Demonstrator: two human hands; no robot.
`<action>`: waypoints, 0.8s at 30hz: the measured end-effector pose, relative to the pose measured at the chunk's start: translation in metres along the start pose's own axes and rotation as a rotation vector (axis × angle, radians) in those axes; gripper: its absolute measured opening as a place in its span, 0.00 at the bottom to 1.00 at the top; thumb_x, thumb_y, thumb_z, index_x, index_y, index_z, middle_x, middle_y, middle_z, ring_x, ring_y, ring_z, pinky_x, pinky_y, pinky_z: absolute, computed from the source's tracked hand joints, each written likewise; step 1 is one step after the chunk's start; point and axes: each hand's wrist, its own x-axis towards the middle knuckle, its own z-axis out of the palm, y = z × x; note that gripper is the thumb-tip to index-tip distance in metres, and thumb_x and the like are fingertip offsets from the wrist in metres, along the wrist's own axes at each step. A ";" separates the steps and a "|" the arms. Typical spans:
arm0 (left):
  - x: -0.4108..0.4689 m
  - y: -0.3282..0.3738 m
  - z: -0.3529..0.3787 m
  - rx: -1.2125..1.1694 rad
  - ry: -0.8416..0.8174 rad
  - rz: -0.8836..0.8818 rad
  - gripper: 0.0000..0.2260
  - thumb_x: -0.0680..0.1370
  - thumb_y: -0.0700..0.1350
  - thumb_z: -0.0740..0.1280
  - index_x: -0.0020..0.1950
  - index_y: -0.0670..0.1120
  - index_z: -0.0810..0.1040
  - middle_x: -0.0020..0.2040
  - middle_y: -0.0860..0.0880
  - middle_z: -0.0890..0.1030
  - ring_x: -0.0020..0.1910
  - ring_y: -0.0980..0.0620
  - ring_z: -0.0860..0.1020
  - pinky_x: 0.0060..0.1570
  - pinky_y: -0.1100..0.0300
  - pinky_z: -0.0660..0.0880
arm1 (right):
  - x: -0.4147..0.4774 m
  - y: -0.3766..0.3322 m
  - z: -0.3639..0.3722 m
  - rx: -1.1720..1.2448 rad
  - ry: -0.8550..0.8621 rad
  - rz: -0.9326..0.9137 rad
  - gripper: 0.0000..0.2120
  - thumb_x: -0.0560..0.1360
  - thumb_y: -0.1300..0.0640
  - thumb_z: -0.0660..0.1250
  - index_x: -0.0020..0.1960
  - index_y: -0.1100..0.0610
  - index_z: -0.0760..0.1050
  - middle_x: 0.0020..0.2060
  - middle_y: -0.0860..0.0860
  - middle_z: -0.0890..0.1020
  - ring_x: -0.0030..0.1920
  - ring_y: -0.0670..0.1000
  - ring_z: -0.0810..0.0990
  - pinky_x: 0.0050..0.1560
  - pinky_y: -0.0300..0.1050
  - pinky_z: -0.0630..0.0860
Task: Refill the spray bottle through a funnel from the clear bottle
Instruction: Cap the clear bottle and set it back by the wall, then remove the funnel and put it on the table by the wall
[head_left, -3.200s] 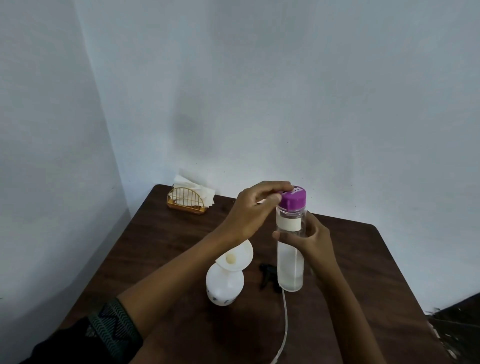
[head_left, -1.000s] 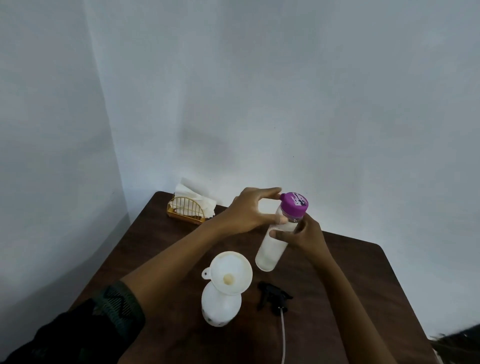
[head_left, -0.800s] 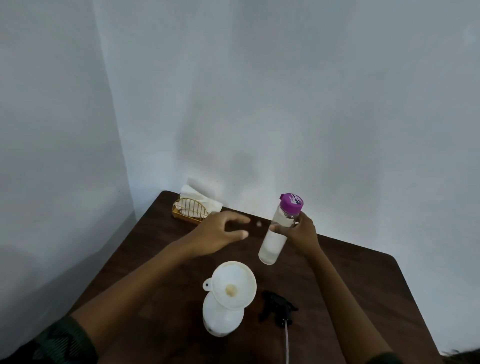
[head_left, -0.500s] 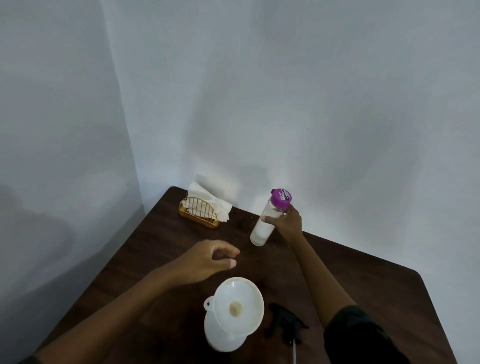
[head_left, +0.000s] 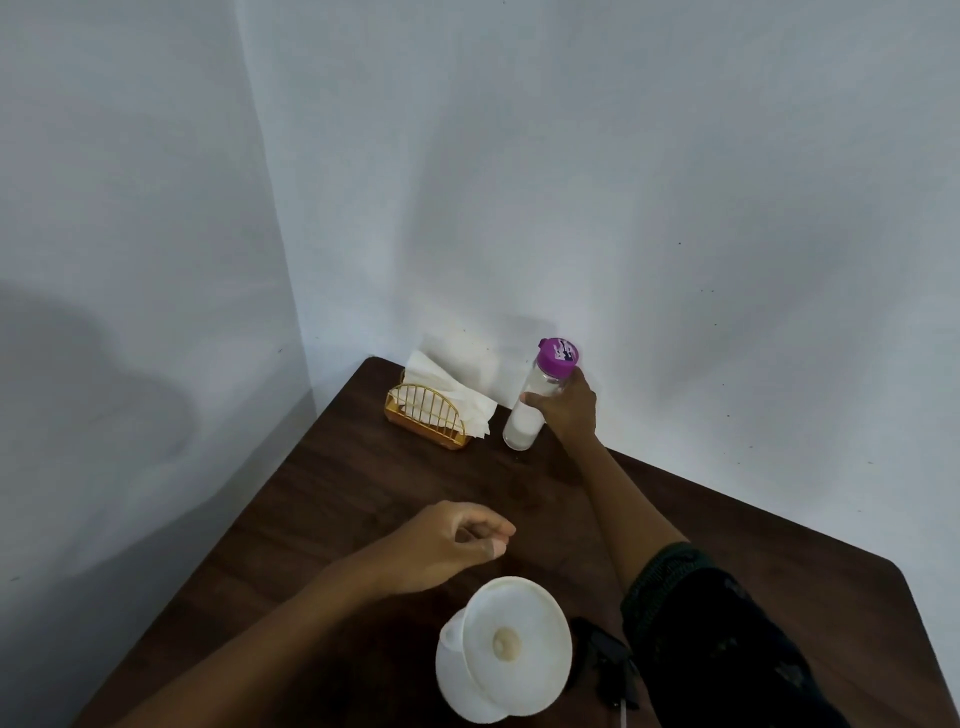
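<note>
The clear bottle (head_left: 530, 410) with its purple cap on stands at the far edge of the dark wooden table (head_left: 337, 493), close to the wall. My right hand (head_left: 569, 408) is wrapped around its upper half. A white funnel (head_left: 511, 644) sits in the neck of the white spray bottle (head_left: 454, 675) near the table's front. My left hand (head_left: 449, 545) hovers just behind the funnel, fingers loosely curled and holding nothing. The black spray head (head_left: 605, 660) lies on the table right of the spray bottle, partly hidden by my right sleeve.
A gold wire napkin holder (head_left: 428, 415) with white napkins stands at the far left corner, just left of the clear bottle. White walls meet behind that corner. The table's right edge runs diagonally at the right.
My right hand carried the capped clear bottle from above the funnel area to the far edge and stood it by the napkin holder. My left hand let go of the cap and drew back.
</note>
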 end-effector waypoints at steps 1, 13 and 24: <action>-0.001 -0.001 0.000 -0.001 -0.007 -0.001 0.13 0.78 0.47 0.64 0.62 0.52 0.75 0.58 0.54 0.79 0.58 0.59 0.76 0.59 0.65 0.72 | -0.001 0.001 0.000 0.003 0.006 0.009 0.30 0.64 0.57 0.77 0.62 0.60 0.70 0.56 0.57 0.79 0.57 0.58 0.77 0.52 0.46 0.72; -0.031 -0.008 -0.006 -0.058 0.068 -0.044 0.13 0.78 0.47 0.64 0.63 0.52 0.75 0.60 0.53 0.79 0.59 0.59 0.76 0.60 0.63 0.73 | -0.045 -0.002 -0.038 0.039 -0.021 0.136 0.38 0.63 0.62 0.75 0.69 0.65 0.62 0.64 0.62 0.69 0.46 0.58 0.73 0.43 0.54 0.76; -0.089 -0.016 0.027 -0.187 0.265 -0.051 0.08 0.77 0.49 0.65 0.56 0.53 0.77 0.46 0.52 0.83 0.40 0.56 0.82 0.39 0.69 0.75 | -0.254 0.000 -0.103 0.310 -0.204 0.287 0.03 0.74 0.62 0.67 0.45 0.58 0.80 0.40 0.55 0.84 0.38 0.50 0.82 0.34 0.38 0.77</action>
